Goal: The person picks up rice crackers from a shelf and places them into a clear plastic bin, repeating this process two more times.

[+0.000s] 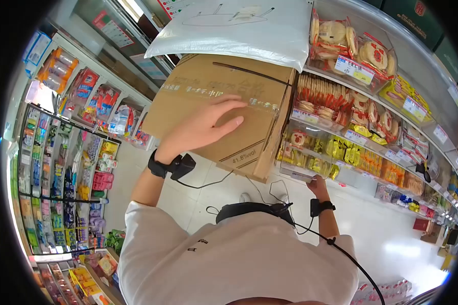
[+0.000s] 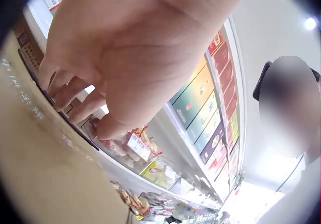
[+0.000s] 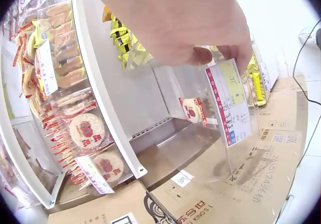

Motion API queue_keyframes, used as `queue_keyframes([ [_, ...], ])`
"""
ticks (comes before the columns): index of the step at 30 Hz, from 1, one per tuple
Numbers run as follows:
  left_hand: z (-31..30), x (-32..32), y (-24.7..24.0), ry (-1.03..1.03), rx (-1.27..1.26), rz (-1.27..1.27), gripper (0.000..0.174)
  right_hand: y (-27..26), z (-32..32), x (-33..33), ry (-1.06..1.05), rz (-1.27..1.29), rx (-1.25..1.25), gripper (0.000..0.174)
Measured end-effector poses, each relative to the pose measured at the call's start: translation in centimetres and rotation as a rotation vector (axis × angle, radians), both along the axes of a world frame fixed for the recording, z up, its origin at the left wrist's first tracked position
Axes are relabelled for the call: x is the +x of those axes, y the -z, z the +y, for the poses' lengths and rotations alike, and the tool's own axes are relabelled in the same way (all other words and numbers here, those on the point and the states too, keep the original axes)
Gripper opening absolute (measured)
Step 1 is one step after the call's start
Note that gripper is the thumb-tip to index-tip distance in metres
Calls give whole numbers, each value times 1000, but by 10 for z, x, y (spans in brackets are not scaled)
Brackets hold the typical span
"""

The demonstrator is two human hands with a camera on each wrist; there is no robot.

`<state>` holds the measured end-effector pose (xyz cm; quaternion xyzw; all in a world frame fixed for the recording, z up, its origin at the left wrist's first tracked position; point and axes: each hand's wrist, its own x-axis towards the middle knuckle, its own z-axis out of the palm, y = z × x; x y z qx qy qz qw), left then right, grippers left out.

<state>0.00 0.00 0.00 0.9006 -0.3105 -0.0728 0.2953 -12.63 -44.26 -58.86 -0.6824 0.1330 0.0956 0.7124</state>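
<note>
In the head view, the left hand point(image 1: 208, 124) is over the top of a large cardboard box point(image 1: 188, 109), fingers extended and thumb apart; whether it touches the box cannot be told. Its palm point(image 2: 135, 48) faces the left wrist camera, with nothing in it. Low at the shelf, the right hand point(image 1: 318, 188) is at the front corner of a clear plastic bin point(image 1: 296, 176). In the right wrist view, the right hand point(image 3: 185, 23) grips that bin's upper edge beside a price label point(image 3: 230, 103). A round packaged cracker point(image 3: 191, 109) shows inside the bin.
A white plastic package point(image 1: 229, 30) lies at the box's far end. Shelves of crackers point(image 1: 325, 94) and yellow packets point(image 1: 346, 150) stand at the right, hanging goods point(image 1: 104, 96) at the left. Cables cross before the body. More cartons point(image 3: 241, 184) lie below the shelf.
</note>
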Motion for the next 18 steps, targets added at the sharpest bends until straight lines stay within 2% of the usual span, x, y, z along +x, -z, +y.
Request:
queue_keyframes([
  [2, -5, -4, 5, 7, -53, -9, 36, -33, 5, -18, -45, -17, -159, 25],
  [3, 22, -26, 0, 18, -80, 14, 35, -58, 30, -47, -79, -1, -275, 21],
  [5, 31, -37, 3, 37, -148, 20, 33, -93, 46, -65, -58, 39, -320, 15],
  [8, 44, -52, 8, 79, -248, 50, 30, -140, 64, -87, 162, 189, -14, 11],
  [11, 58, -59, 12, 228, -315, -59, 30, -172, 80, -101, 540, 519, 498, 14],
  [14, 71, -66, 27, 270, -490, 275, 24, -173, 86, -138, 591, 518, 490, 14],
  [17, 77, -68, 43, 403, -468, 280, 21, -188, 100, -177, 632, 513, 421, 16],
  [18, 78, -73, 46, 410, -443, 357, 16, -198, 107, -190, 649, 510, 383, 17],
])
